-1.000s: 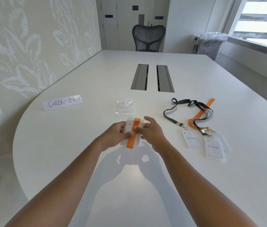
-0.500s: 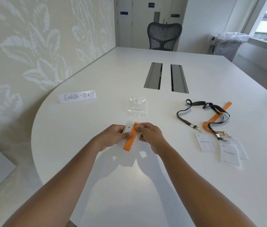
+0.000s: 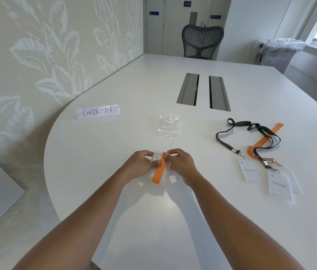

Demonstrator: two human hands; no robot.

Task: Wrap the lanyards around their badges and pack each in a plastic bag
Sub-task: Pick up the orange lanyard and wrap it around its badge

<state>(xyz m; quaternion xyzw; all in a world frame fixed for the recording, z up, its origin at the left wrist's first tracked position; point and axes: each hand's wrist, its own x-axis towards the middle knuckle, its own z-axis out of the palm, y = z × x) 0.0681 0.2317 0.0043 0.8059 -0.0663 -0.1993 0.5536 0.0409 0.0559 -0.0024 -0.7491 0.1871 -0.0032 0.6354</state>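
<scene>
A white badge [image 3: 156, 158] with an orange lanyard [image 3: 158, 173] wound across it is held just above the table in front of me. My left hand [image 3: 140, 166] grips the badge's left side, thumb on the orange strap. My right hand [image 3: 181, 164] pinches the strap's top end at the badge's right side. A clear plastic bag [image 3: 169, 125] lies flat on the table beyond the hands. To the right lie a black lanyard [image 3: 229, 131] with its badge [image 3: 251, 172], and another orange lanyard [image 3: 264, 139] and black lanyard clipped to overlapping badges [image 3: 280, 187].
A folded paper sign [image 3: 97, 112] reading CHECK-IN stands at the left of the white table [image 3: 114, 152]. Two grey cable slots [image 3: 203, 90] run down the table's middle. A black mesh chair [image 3: 202, 41] stands at the far end, a lined bin [image 3: 278, 51] at the back right.
The camera view has shifted, so everything sits further right in frame. Both hands keep hold of the badge; the right hand's fingers have moved onto the top end of the orange strap.
</scene>
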